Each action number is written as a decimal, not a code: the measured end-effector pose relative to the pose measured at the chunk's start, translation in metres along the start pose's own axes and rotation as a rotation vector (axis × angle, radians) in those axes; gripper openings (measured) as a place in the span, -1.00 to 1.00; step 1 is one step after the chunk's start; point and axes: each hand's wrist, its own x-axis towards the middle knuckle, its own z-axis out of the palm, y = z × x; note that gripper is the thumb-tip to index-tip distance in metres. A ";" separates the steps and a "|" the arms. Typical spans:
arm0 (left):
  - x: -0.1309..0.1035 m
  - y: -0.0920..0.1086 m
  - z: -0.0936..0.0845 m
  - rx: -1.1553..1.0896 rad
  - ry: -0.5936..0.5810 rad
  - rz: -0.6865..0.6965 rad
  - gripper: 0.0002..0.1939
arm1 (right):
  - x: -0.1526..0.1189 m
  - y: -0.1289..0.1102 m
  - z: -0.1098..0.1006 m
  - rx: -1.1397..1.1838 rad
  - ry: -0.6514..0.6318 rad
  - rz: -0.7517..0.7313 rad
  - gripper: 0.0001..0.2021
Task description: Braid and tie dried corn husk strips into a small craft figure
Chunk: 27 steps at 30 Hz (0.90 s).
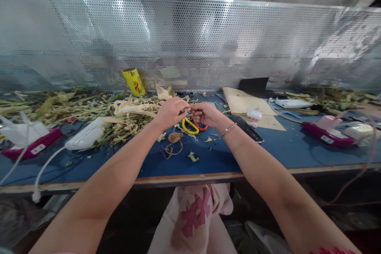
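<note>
My left hand [171, 112] and my right hand [206, 113] meet above the middle of the blue table, fingertips pinched close together. What they hold between them is too small to make out. Just below my fingers lie scissor handles, a yellow loop [190, 130] and a red loop [203, 127]; the blades are hidden. A small coil of brown twine [175, 137] with a loose end rests nearer the table edge. Beside my left hand is a heap of dried plant strips [127, 121], with pale husk pieces [133, 108] on top.
A yellow cardboard tube [133, 82] leans by the perforated metal screen [196, 35]. To the right are beige card sheets [238, 101], a dark phone [247, 129] and a small white case [254, 115]. Purple power strips [35, 147] [324, 135] and a white power bank [85, 134] trail cables.
</note>
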 end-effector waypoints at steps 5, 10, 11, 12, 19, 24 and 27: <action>-0.002 -0.018 0.005 -0.203 0.160 -0.379 -0.85 | 0.010 0.014 0.001 -0.300 0.069 -0.204 -0.77; -0.005 -0.042 0.011 -0.405 0.344 -0.597 -0.83 | 0.022 0.035 0.002 -1.112 0.007 -0.633 -0.81; -0.006 -0.044 0.013 -0.435 0.359 -0.604 -0.83 | 0.024 0.039 0.003 -1.210 -0.025 -0.671 -0.79; -0.006 -0.046 0.014 -0.456 0.377 -0.608 -0.83 | 0.025 0.043 0.003 -1.288 -0.056 -0.698 -0.78; -0.006 -0.044 0.019 -0.521 0.360 -0.596 -0.83 | 0.034 0.061 0.006 -1.446 -0.131 -0.615 -0.85; -0.004 -0.044 0.020 -0.634 0.398 -0.617 -0.88 | 0.038 0.055 0.001 -1.140 -0.081 -0.675 -0.93; -0.003 -0.042 0.016 -0.846 0.347 -0.708 -0.86 | 0.035 0.046 0.000 -0.905 0.031 -0.566 -0.96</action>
